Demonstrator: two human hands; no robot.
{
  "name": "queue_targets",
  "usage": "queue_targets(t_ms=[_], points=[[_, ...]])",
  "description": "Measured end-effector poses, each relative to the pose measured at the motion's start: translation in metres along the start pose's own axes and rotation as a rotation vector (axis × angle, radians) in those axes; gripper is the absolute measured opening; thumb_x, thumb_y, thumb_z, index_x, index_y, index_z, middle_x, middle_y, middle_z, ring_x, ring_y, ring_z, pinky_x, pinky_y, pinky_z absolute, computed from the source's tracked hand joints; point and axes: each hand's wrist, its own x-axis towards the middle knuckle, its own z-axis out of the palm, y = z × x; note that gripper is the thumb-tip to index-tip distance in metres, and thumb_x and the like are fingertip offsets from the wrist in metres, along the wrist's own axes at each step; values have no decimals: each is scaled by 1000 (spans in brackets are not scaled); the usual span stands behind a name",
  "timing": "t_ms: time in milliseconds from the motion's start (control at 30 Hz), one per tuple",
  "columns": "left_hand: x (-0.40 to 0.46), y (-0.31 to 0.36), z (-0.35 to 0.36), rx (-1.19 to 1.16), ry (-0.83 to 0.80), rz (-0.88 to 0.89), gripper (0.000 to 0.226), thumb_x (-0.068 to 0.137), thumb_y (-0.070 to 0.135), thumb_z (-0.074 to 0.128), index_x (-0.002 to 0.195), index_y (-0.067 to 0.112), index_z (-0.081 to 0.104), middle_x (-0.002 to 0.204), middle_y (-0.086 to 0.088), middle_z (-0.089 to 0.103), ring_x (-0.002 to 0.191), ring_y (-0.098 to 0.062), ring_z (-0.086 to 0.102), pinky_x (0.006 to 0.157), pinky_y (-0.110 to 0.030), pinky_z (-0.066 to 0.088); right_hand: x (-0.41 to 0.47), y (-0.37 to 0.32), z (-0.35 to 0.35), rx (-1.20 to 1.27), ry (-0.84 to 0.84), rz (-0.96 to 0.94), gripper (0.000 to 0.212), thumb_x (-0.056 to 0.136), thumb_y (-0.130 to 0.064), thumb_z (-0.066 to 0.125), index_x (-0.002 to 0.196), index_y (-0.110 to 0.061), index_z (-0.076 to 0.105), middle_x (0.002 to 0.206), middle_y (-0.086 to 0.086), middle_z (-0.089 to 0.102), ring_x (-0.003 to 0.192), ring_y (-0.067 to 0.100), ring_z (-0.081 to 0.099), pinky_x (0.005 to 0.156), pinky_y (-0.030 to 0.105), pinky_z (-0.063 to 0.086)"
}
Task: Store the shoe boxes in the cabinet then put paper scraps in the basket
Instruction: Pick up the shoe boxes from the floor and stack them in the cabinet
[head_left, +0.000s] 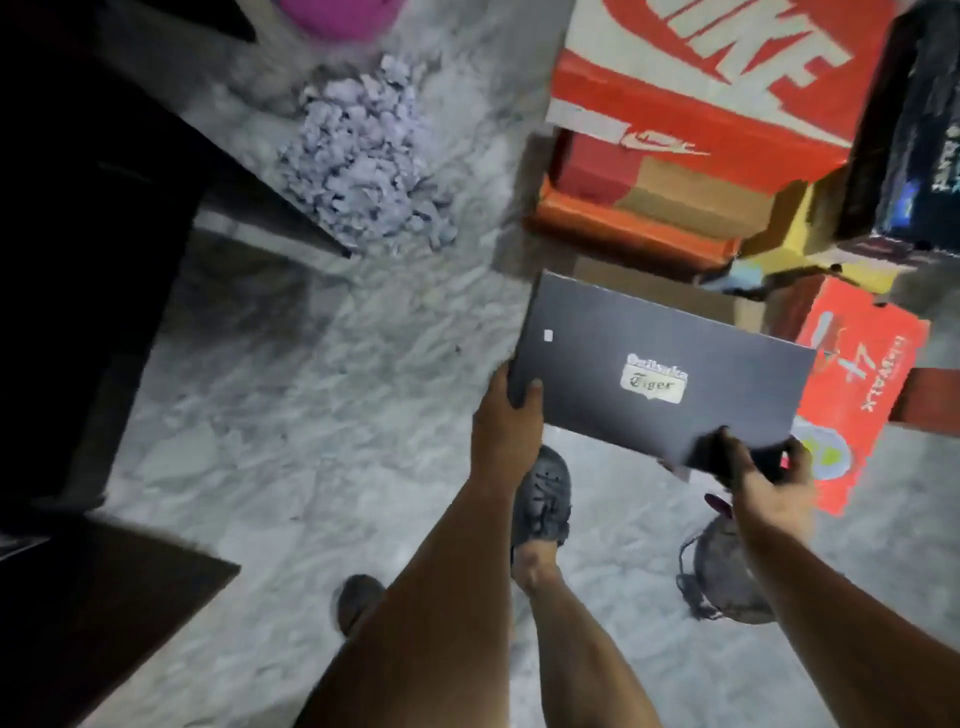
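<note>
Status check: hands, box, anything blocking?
Both hands on the black box: left hand at its left edge, right hand at its near corner. Scraps still piled on floor. Path looks open.

place: home room | evidence: marble floor (291, 395); stacked shoe boxes (691, 104); dark cabinet (78, 208)

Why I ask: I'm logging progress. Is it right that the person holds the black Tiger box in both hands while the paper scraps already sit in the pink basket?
Not quite. Both the left hand and the right hand do grip the black Tiger box, but the paper scraps lie in a heap on the floor, outside the pink basket. The head view shows this.
</note>
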Motion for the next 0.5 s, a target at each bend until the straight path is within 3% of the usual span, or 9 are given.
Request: queue_targets(t_ms=[67, 133, 233, 300, 400, 500], points=[[-22, -26, -39, -50, 50, -34, 48, 100, 44, 51, 146, 32, 45, 140, 0, 61, 126, -26, 58, 102, -43, 50, -40, -5, 12, -43, -67, -70, 35, 91, -30, 77, 115, -39, 53, 133, 6, 65, 119, 37, 66, 70, 42, 62], [-42, -56, -82, -108, 129, -49, 49, 99, 45, 51, 146, 34, 45, 139, 1, 61, 127, -26, 58, 102, -44, 51, -81, -9, 34, -86, -165, -124, 32, 94, -24, 73, 108, -43, 52, 128, 5, 62, 118, 33, 63, 77, 48, 61], [-64, -108, -156, -160, 305, -111, 51, 99, 47, 51, 147, 35, 41, 141, 5, 60, 128, -24, 58, 103, -45, 50, -139, -7, 85, -207, -350, -254, 44, 96, -17, 69, 132, -35, 51, 124, 0, 61, 117, 30, 60, 96, 56, 53], [-73, -145, -209, -245, 431, -170, 50, 98, 46, 53, 144, 33, 40, 135, 5, 64, 121, -24, 62, 97, -43, 52, -175, -4, 134, -300, -488, -370, 46, 96, -14, 68, 138, -26, 52, 115, -3, 66, 113, 32, 65, 97, 55, 55], [-77, -191, -280, -421, 670, -210, 34, 98, 38, 59, 122, 24, 39, 115, -8, 67, 105, -31, 65, 85, -39, 52, -227, 9, 217, -453, -638, -489, 46, 95, -20, 70, 136, -32, 53, 109, -4, 70, 108, 32, 69, 91, 54, 59], [-59, -224, -351, -544, 852, -213, 29, 97, 37, 62, 105, 20, 39, 107, -8, 61, 98, -30, 61, 82, -38, 48, -259, 14, 320, -487, -769, -575, 48, 91, -35, 71, 134, -44, 51, 108, -16, 67, 108, 25, 68, 90, 57, 59]])
